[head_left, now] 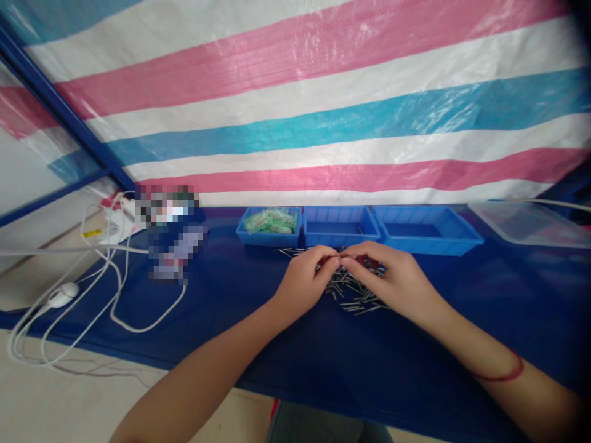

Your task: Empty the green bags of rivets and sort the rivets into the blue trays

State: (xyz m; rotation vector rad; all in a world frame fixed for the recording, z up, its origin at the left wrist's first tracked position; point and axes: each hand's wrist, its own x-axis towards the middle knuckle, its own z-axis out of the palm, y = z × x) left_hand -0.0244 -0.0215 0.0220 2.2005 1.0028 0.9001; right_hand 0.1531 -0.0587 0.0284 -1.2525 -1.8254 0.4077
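My left hand and right hand are pinched closed, tips meeting over the pile of pins, just before the middle blue bin. The long axes of the pins point every way.

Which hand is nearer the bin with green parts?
Left. The left hand is just in front and to the right of the bin; the right hand lies farther right, in front of the other bins.

A pink, white and blue striped tarp hangs behind the blue-covered table, dark blue frame at left, pale floor below
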